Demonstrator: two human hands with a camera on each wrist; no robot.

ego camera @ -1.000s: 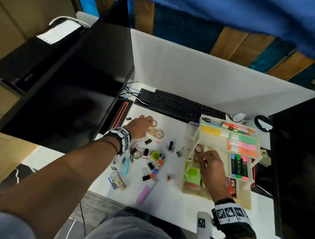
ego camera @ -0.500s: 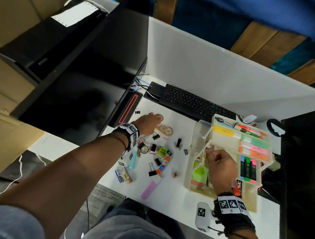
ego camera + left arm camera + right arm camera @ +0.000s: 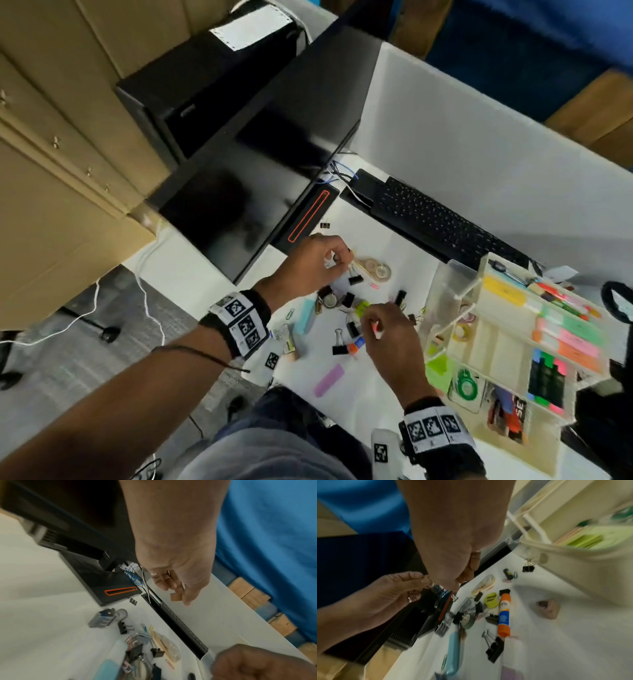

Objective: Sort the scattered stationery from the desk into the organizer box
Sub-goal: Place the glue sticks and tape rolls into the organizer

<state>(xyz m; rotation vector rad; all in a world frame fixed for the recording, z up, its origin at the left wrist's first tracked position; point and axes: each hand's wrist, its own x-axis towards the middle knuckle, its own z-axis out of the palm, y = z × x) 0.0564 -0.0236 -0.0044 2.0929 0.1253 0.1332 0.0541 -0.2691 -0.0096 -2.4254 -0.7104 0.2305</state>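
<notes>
I count two hands (image 3: 318, 263) (image 3: 387, 329) over my counter (image 3: 376, 387), one organizer box (image 3: 513, 346), one keyboard (image 3: 442, 226), one glue stick (image 3: 504, 615), one pink eraser (image 3: 329, 380), one blue eraser (image 3: 305, 317), and at least six black binder clips (image 3: 494, 651).

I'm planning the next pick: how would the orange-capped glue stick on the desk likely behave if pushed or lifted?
The glue stick is a smooth cylinder lying on its side, so a sideways push would probably roll it. It looks rigid and light; a grip across the barrel may slip. Binder clips crowd it and could shift.
</notes>
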